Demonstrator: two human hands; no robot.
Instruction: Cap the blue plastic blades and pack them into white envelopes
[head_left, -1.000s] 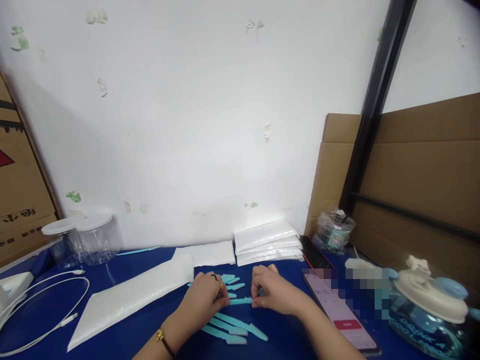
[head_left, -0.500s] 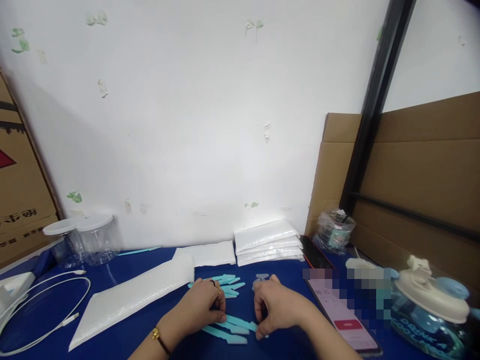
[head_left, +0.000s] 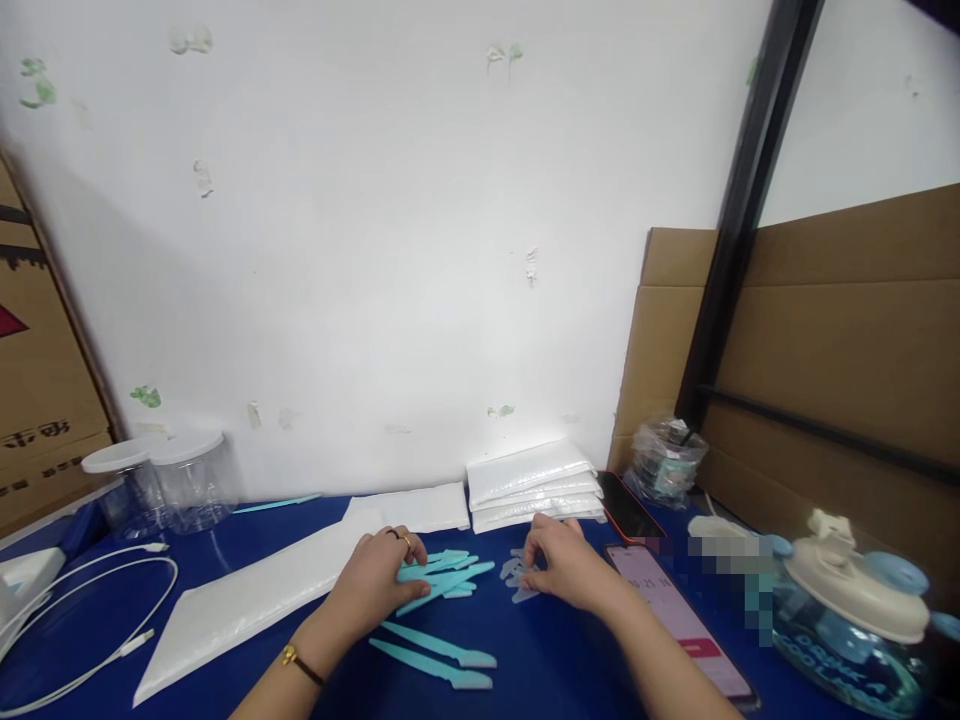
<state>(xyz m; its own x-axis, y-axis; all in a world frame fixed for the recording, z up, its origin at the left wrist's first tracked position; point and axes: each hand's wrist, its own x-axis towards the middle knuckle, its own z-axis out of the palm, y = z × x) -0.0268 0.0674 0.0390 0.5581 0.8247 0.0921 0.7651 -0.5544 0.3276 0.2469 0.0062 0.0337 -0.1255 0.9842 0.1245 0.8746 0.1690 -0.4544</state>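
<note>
My left hand (head_left: 390, 575) is closed on the end of a teal razor (head_left: 450, 585), over a pile of similar teal razors (head_left: 450, 558) on the blue table. Two more teal razors (head_left: 439, 655) lie side by side nearer the front edge. My right hand (head_left: 559, 560) is bent over a small heap of translucent caps (head_left: 513, 570), its fingertips pinched at the heap's right side. Whatever is between those fingertips is too small to make out.
Behind the hands are a stack of white padded envelopes (head_left: 536, 485) and a flat one (head_left: 420, 505); a long one (head_left: 240, 610) lies left. Clear jars (head_left: 191, 485) and a cable (head_left: 176, 580) are farther left. Right are a phone (head_left: 682, 630) and a bottle (head_left: 847, 610).
Both hands have moved away from the front razors, my left to the razor pile and my right to the caps. One razor has gone from the front group to the pile.
</note>
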